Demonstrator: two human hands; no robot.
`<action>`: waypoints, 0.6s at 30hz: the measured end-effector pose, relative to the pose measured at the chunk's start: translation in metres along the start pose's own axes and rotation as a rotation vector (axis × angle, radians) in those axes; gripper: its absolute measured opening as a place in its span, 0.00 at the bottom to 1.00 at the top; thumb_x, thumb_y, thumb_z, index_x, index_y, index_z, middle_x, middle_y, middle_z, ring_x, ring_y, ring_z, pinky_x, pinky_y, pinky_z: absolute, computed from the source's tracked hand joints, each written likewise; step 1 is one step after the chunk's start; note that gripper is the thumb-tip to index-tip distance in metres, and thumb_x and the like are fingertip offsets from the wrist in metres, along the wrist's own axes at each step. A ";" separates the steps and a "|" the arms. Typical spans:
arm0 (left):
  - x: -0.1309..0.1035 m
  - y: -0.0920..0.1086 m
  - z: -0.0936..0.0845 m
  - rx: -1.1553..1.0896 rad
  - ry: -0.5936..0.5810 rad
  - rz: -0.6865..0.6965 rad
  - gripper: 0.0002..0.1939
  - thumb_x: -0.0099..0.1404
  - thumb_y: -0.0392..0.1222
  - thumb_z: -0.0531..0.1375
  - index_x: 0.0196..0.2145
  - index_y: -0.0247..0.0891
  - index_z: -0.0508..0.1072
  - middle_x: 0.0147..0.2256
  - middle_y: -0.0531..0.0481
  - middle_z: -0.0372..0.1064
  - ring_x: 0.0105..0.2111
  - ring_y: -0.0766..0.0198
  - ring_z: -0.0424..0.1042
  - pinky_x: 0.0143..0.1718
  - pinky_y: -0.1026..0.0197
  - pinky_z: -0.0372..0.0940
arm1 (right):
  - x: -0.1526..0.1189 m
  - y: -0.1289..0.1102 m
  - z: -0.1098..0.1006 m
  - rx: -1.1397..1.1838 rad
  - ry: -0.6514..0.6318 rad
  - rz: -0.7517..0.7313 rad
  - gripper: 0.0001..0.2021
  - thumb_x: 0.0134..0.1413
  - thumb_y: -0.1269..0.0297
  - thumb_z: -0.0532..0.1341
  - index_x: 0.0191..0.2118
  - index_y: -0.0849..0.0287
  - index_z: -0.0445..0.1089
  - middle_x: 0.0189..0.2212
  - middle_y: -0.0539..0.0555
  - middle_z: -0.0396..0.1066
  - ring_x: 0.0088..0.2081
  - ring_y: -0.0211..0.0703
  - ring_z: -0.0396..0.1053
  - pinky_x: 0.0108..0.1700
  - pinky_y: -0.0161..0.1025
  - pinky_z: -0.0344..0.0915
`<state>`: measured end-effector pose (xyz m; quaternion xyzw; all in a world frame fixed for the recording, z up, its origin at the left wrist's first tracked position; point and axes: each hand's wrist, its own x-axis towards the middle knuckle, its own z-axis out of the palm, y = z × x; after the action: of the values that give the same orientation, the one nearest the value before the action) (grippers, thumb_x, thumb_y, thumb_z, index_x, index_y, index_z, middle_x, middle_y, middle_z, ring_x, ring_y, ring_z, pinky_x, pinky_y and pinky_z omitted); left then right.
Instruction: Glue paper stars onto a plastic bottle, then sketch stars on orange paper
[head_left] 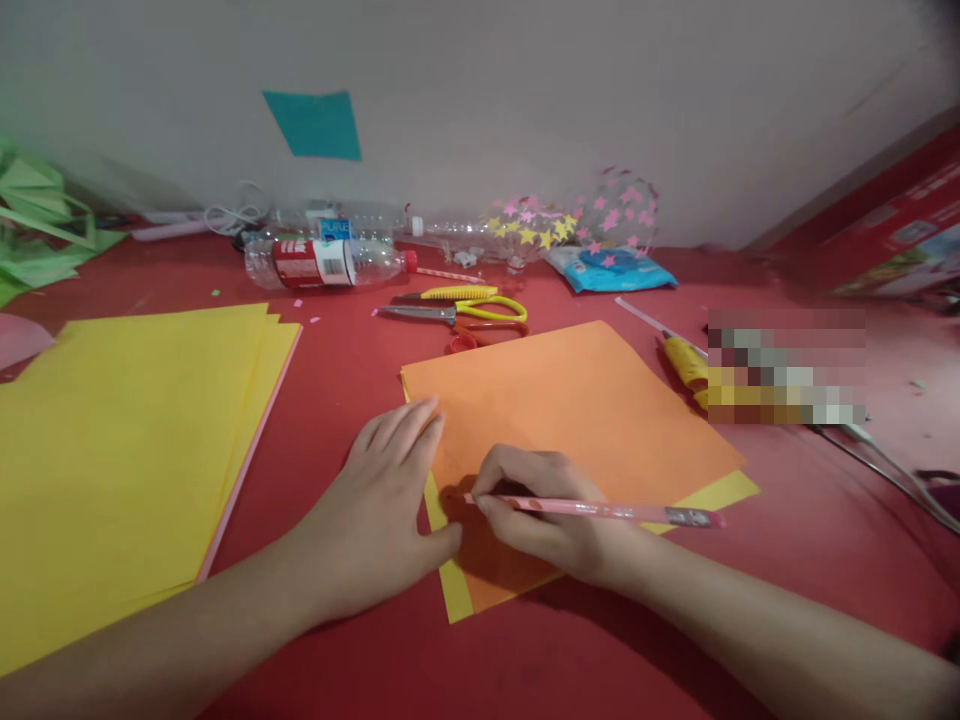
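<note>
An orange sheet (585,400) lies on the red table over a yellow sheet (459,590), whose edges show at the left and lower right. My left hand (390,510) rests at the left edge of these sheets, fingers stretched and thumb apart, holding nothing. In my right hand (547,515) is a pink pencil (600,508), pinched close to its tip. The tip is at the left part of the orange sheet, and the eraser end points right. Any mark under the tip is too blurred to tell.
A yellow paper stack (127,430) lies at the left. Behind the sheets are scissors (427,313), a bottle (315,263) and a blue packet (611,272). A yellow tool (684,365) lies at the right, beside a blurred-out object and cables. Green paper (37,220) is at the far left.
</note>
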<state>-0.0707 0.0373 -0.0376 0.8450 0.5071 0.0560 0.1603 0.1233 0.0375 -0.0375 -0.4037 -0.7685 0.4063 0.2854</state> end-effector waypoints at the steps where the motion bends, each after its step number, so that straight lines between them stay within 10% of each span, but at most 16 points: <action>1: 0.000 0.000 0.000 -0.004 0.006 0.002 0.42 0.58 0.51 0.57 0.65 0.25 0.52 0.67 0.32 0.44 0.66 0.40 0.43 0.63 0.37 0.47 | 0.000 0.000 0.000 -0.006 -0.003 -0.002 0.04 0.50 0.72 0.54 0.26 0.58 0.62 0.22 0.47 0.65 0.23 0.32 0.59 0.26 0.30 0.57; 18: -0.002 -0.001 0.001 0.011 0.002 0.014 0.43 0.60 0.55 0.56 0.65 0.27 0.51 0.67 0.32 0.44 0.66 0.40 0.43 0.63 0.36 0.47 | -0.002 -0.002 0.001 -0.039 0.118 0.048 0.04 0.46 0.71 0.53 0.24 0.57 0.59 0.18 0.45 0.60 0.20 0.31 0.55 0.22 0.29 0.51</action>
<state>-0.0725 0.0363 -0.0386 0.8495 0.5015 0.0553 0.1545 0.1235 0.0349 -0.0367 -0.4506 -0.7482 0.3734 0.3124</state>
